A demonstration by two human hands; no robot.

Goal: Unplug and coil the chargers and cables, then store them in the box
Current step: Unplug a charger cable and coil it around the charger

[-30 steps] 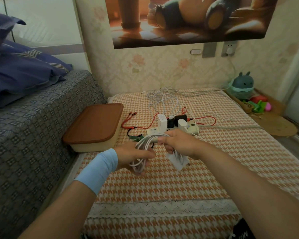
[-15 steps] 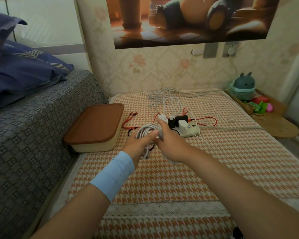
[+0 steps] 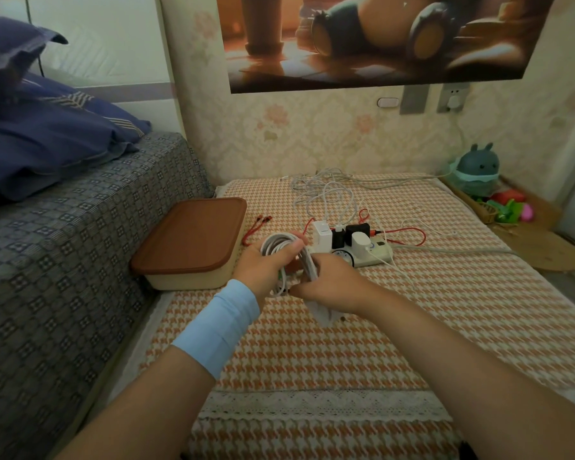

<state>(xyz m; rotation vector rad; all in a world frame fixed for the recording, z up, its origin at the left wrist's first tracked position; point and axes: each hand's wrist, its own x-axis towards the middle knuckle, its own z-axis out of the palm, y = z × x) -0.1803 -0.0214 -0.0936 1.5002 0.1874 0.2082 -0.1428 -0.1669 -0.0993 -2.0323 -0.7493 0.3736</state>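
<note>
Coiling step: left hand (image 3: pixel 265 264) fingers clenched round white cable coil (image 3: pixel 277 243) just right of lidded box (image 3: pixel 186 281), right hand (image 3: pixel 333 284) gripping it too; nxt: lid off, coil in.

Far side: pale floral wallpaper (image 3: pixel 312 137) hung with a large picture (image 3: pixel 379 38), wall socket (image 3: pixel 452 99) below its right corner. Left: grey checked bed cover (image 3: pixel 63 260) bearing blue pillows (image 3: pixel 47 137). Orange houndstooth mat (image 3: pixel 412 327) across the middle; far right, perhaps a wooden ledge (image 3: pixel 545 247).

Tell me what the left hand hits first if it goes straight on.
Probably the white charger on the power strip, just beyond the coiled cable the left hand holds; depth is unclear.
</note>
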